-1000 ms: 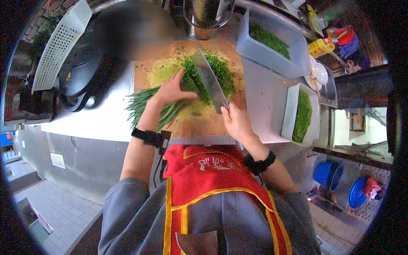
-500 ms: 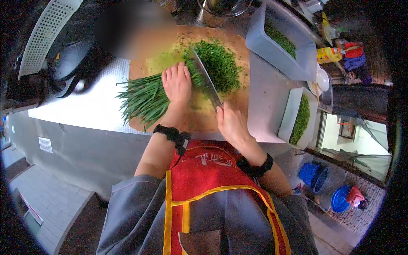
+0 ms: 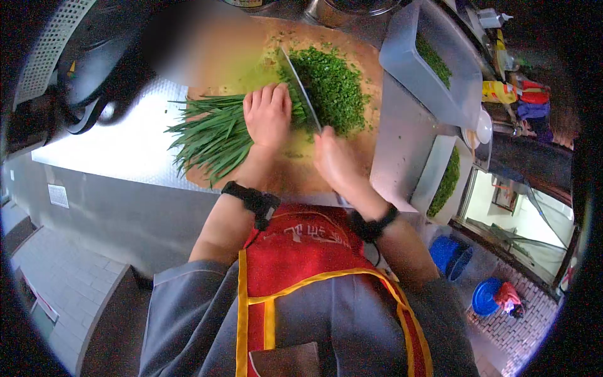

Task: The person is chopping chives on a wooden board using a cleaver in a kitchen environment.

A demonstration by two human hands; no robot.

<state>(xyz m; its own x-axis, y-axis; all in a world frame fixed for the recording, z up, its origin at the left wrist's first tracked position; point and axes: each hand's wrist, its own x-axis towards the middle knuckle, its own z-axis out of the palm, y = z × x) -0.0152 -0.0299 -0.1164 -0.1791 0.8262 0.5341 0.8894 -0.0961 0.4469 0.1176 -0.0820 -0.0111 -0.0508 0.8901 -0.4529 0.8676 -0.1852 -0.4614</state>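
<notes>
A bunch of long green garlic chives [image 3: 207,139] lies across a wooden cutting board [image 3: 308,179], its loose ends fanned out to the left. Over the bunch's right end my left hand [image 3: 268,116] presses down, fingers curled around the stalks. My right hand [image 3: 339,160] grips the handle of a kitchen knife [image 3: 303,91]; the handle is hidden in the fist. Its blade points away from me, close to the left hand's fingers, between the whole stalks and a heap of chopped chives [image 3: 336,88].
A deep translucent bin [image 3: 463,103] holding chopped greens stands at the upper right. Nearer is a smaller white container [image 3: 430,173], also with chopped greens. A dark pan [image 3: 94,75] sits at the left. Blue buckets [image 3: 446,254] stand on the floor at the lower right.
The view has shifted slightly. My right hand and the knife have moved a little away from me, and the blade sits a bit steeper. My left hand keeps its hold on the chives.
</notes>
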